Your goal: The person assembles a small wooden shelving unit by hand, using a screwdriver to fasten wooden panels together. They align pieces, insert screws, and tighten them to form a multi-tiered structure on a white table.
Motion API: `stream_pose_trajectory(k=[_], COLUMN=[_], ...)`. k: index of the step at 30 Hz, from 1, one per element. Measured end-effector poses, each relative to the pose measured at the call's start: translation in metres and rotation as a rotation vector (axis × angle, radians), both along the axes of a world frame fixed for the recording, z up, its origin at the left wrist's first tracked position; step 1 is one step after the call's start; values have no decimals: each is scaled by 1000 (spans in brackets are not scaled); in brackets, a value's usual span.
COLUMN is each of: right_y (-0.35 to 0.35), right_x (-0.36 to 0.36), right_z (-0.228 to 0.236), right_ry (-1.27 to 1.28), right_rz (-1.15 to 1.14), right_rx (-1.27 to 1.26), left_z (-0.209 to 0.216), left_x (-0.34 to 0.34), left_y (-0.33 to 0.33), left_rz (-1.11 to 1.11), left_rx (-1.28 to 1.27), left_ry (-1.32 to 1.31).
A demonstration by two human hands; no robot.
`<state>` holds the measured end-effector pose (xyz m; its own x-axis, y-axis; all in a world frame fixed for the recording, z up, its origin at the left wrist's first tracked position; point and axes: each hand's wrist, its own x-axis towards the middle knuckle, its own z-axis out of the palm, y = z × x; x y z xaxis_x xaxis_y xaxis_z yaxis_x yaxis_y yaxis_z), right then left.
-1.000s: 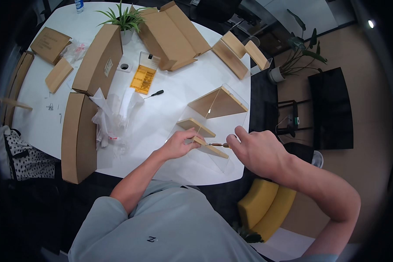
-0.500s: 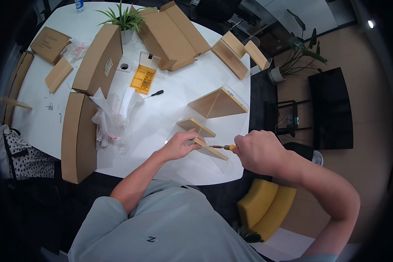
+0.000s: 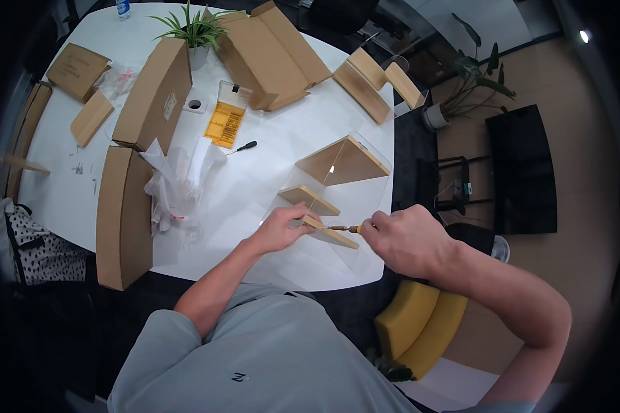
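Observation:
My left hand (image 3: 277, 229) grips the end of the nearest wooden board (image 3: 336, 236), which is joined to a clear panel (image 3: 362, 196) on the table. Two more boards belong to the same piece: a small middle board (image 3: 317, 201) and a larger far board (image 3: 344, 164). Closed in a fist, my right hand (image 3: 410, 241) holds a screwdriver (image 3: 346, 228) with a yellow handle. Its shaft points left at the nearest board's upper edge, by my left fingertips. Whether a screw sits at the tip is too small to tell.
On the white table (image 3: 255, 179) lie a small black screwdriver (image 3: 244, 147), a yellow bit case (image 3: 226, 122) and plastic wrapping (image 3: 176, 196). Long cardboard boxes (image 3: 124, 220) stand left. A finished-looking wood-and-clear piece (image 3: 365, 86) and a potted plant (image 3: 196, 41) are farther back.
My right hand has shifted slightly left and its grip on the screwdriver has turned a little. My left hand stays on the board.

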<state>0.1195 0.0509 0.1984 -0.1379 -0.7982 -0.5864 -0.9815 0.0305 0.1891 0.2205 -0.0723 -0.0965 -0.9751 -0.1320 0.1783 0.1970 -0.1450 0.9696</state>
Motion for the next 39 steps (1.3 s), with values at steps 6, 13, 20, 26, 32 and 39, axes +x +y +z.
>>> stream_pose_trajectory(k=[6, 13, 20, 26, 32, 39], right_y=[-19, 2, 9, -16, -1, 4], right_x=[-4, -1, -8, -8, 6, -12], right_z=[5, 4, 1, 5, 2, 5], right_ry=[-136, 2, 54, -143, -40, 115], right_rz=[-631, 175, 400, -642, -201, 606], right_rx=[173, -181, -198, 126, -62, -292], left_z=[1, 8, 3, 1, 3, 2], left_x=[-1, -1, -2, 1, 4, 4], left_y=[-1, -9, -5, -5, -6, -7], left_rz=[-75, -90, -89, -108, -72, -98], left_rx=[-21, 2, -11, -24, 6, -7], left_ry=[11, -63, -28, -31, -45, -52])
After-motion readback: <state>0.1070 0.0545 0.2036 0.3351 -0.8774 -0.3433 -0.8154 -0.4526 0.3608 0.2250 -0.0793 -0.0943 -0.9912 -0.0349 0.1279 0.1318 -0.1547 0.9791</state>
